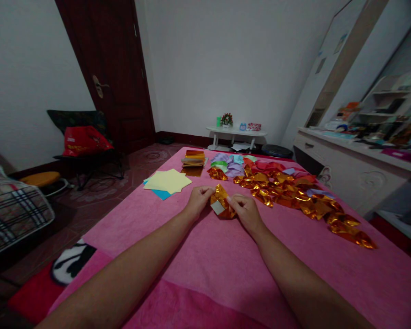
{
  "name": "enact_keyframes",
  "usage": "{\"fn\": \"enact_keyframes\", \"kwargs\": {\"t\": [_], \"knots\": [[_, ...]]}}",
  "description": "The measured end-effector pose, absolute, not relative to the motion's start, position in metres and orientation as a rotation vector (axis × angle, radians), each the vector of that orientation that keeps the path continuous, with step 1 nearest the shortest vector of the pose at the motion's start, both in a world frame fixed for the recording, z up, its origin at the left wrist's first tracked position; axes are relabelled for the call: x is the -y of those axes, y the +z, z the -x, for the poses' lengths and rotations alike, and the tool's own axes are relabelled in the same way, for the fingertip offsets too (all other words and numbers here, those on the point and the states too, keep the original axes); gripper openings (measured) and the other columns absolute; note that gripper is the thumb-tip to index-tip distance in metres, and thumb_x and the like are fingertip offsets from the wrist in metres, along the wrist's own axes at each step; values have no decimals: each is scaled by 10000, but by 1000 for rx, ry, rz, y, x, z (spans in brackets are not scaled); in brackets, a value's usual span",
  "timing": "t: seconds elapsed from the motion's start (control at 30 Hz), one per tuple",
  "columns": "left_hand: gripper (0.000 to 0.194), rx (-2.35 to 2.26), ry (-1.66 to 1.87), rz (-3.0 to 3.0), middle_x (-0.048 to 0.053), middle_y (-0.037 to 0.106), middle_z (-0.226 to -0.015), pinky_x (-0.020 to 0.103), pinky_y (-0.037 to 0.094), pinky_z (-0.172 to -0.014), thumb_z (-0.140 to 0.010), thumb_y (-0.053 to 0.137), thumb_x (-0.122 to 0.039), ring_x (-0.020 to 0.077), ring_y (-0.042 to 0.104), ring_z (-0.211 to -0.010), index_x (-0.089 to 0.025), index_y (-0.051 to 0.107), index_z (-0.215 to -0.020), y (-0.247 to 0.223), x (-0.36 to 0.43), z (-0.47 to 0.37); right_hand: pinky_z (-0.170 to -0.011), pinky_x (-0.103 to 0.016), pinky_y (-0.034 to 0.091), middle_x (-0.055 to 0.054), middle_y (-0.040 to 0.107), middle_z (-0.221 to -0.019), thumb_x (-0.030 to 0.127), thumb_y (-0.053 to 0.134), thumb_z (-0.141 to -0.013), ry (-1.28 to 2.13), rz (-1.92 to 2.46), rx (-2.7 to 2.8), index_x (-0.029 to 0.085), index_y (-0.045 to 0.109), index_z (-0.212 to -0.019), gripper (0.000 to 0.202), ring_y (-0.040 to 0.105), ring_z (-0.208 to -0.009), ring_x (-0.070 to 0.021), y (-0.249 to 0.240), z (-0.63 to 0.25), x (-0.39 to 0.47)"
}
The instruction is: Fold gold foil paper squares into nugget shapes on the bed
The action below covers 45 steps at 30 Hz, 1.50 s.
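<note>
A piece of gold foil paper (228, 211), partly folded and with a pale patch on its near side, is held just above the pink cloth between my two hands. My left hand (199, 201) pinches its upper left edge. On the other side, my right hand (245, 211) grips the right edge with thumb and fingers. Beyond them lie several folded gold foil pieces (287, 189), spread in a long heap to the right. Flat yellow paper sheets (167, 180) rest on a blue sheet (162, 193) to the left, near a stack of gold foil sheets (193, 162).
The pink cloth (130, 242) covers the table. Purple, green and red folded papers (234, 168) lie at its far side. Behind stands a small white table (236, 131). A dresser (349, 160) is at right; a chair with a red bag (85, 140) stands left by the door.
</note>
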State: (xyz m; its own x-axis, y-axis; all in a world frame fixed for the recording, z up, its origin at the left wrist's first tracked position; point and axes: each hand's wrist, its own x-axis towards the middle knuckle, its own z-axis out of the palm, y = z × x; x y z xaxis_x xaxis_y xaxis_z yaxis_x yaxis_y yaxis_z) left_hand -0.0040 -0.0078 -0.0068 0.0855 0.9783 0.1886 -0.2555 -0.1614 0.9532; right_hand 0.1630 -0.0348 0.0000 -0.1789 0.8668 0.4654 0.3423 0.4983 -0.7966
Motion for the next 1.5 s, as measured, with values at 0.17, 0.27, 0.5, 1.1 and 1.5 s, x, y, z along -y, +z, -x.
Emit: {"fn": "enact_keyframes", "kwargs": {"t": [0.17,0.27,0.5,1.1,1.5], "knots": [[342,-789,1408,-1068,-40,464,-485,202,276,-440,-694,687,-394,56,387,-429,-134,524,-542,-11,2,8,-503,-265,377,8,533,-561,382,684,-710,816,1081,1588,195,544,-572,272,487,-529,-146,-2,-160,34],[313,-793,1408,-1036,-14,542,-528,207,312,-454,-705,687,-398,71,445,-449,-120,581,-608,-14,-2,9,-572,-286,462,-19,630,-714,330,734,-635,923,1046,1488,198,595,-721,211,574,-622,-174,-2,-158,34],[289,-783,1425,-1006,4,587,-569,210,347,-475,-714,686,-380,77,475,-465,-110,604,-649,-19,-5,10,-778,-331,511,-56,667,-986,224,745,-595,943,939,1502,201,623,-938,365,627,-901,-222,-4,-159,31],[304,-840,1351,-971,-5,541,-498,211,342,-474,-647,732,-377,97,504,-462,-122,579,-582,-11,4,8,-665,-320,519,-62,676,-849,343,640,-737,928,1024,1420,158,658,-912,256,636,-735,-198,-6,-161,29],[287,-771,1407,-893,33,630,-603,219,406,-508,-660,717,-370,103,547,-500,-97,628,-678,-16,-4,10,-847,-350,514,-72,628,-1111,215,709,-661,990,852,1510,196,592,-1092,446,619,-976,-216,-4,-157,33]]}}
